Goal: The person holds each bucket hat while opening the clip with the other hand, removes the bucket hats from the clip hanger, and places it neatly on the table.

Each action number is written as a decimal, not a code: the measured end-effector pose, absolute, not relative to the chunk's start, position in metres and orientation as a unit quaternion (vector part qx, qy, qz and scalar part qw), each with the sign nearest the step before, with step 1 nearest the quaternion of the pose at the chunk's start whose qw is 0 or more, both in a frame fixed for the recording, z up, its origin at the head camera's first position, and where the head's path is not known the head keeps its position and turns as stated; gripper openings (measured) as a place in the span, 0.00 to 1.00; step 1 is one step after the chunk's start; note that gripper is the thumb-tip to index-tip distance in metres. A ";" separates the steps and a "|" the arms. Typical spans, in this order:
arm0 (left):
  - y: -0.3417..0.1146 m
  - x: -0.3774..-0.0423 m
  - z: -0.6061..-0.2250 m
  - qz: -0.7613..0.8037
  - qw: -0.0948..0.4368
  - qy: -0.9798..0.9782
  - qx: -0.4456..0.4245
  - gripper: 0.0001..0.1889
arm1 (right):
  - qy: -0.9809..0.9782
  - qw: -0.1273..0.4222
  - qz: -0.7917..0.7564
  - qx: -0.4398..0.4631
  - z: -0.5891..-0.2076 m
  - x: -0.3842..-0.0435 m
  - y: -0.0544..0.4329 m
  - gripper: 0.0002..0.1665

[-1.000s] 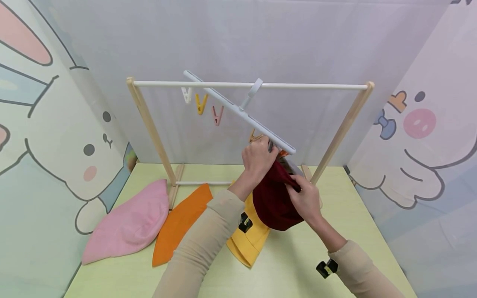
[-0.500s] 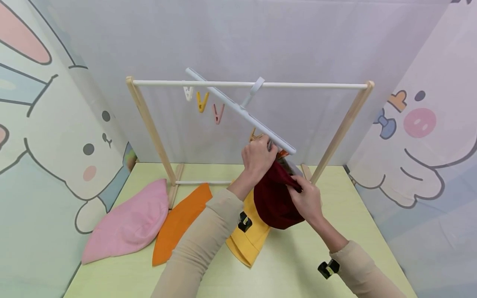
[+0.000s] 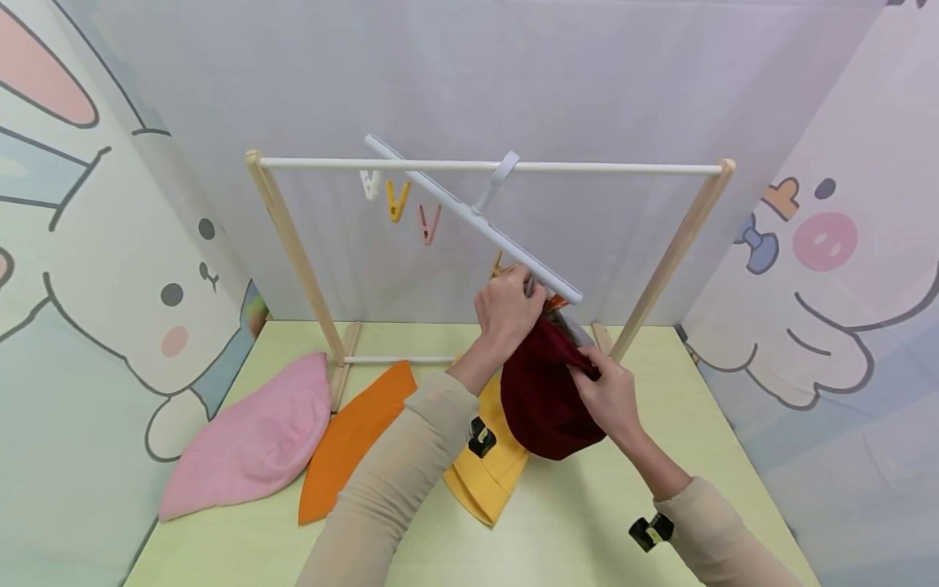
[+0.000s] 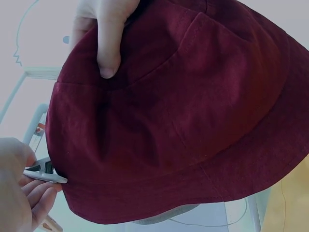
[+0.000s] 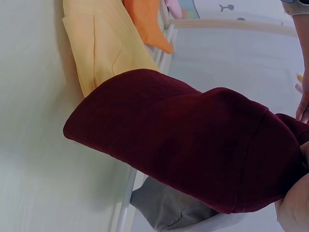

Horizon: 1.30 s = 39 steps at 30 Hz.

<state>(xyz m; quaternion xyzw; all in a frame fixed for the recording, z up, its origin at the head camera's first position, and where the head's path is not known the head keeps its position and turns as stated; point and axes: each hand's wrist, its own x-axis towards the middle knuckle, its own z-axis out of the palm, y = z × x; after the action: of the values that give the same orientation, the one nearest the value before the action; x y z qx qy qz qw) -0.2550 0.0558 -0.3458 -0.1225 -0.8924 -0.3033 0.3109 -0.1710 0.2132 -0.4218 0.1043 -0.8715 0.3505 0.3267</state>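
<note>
A dark red bucket hat (image 3: 546, 399) hangs below the low right end of a pale blue hanger (image 3: 469, 216). My left hand (image 3: 508, 310) pinches a grey clothespin (image 4: 44, 175), whose tip is at the hat's edge in the left wrist view. With thumb and fingers, my right hand (image 3: 607, 395) grips the folded cloth of the hat; in the left wrist view its thumb presses on the crown. A grey hat (image 5: 176, 205) shows behind the red one, near an orange clothespin (image 3: 557, 302). A tan clothespin (image 3: 499, 265) peeks out above my left hand.
The hanger hooks over the white rod (image 3: 609, 168) of a wooden rack. White (image 3: 370, 185), yellow (image 3: 397, 201) and pink clothespins (image 3: 429, 224) hang toward its far end. Pink (image 3: 253, 448), orange (image 3: 359, 444) and yellow hats (image 3: 487, 481) lie on the table (image 3: 623, 530).
My right hand has shifted slightly right and down with the red hat's cloth. The left hand stays nearly still at the hanger, which has swung only a little.
</note>
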 end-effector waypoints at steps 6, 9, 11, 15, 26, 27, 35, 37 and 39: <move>0.055 -0.255 -0.347 -0.318 0.315 -0.886 -0.122 0.13 | -0.876 0.315 0.352 0.096 -0.422 -0.170 0.216 0.07; 0.055 -0.255 -0.347 -0.329 0.312 -0.883 -0.121 0.11 | -0.881 0.304 0.349 0.095 -0.424 -0.169 0.218 0.07; 0.054 -0.255 -0.347 -0.338 0.309 -0.881 -0.121 0.11 | -0.885 0.296 0.347 0.095 -0.426 -0.168 0.219 0.07; 0.053 -0.254 -0.347 -0.340 0.306 -0.881 -0.119 0.10 | -0.890 0.280 0.348 0.086 -0.428 -0.166 0.222 0.07; 0.052 -0.254 -0.345 -0.350 0.307 -0.878 -0.114 0.10 | -0.898 0.265 0.342 0.079 -0.430 -0.167 0.234 0.06; 0.051 -0.254 -0.345 -0.349 0.308 -0.878 -0.114 0.10 | -0.899 0.263 0.342 0.078 -0.430 -0.167 0.234 0.06; 0.051 -0.253 -0.344 -0.343 0.311 -0.879 -0.111 0.09 | -0.908 0.243 0.334 0.073 -0.432 -0.167 0.244 0.07; 0.051 -0.253 -0.344 -0.344 0.313 -0.878 -0.112 0.09 | -0.909 0.237 0.335 0.068 -0.433 -0.167 0.247 0.07; 0.051 -0.253 -0.343 -0.342 0.317 -0.878 -0.112 0.09 | -0.911 0.227 0.338 0.062 -0.434 -0.167 0.249 0.07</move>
<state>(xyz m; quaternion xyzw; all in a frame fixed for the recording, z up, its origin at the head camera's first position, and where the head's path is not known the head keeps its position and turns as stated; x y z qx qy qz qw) -0.2527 0.0515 -0.3433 -0.1122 -0.8776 -0.3420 0.3167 -0.1674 0.2495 -0.4337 0.0620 -0.9112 0.3384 0.2266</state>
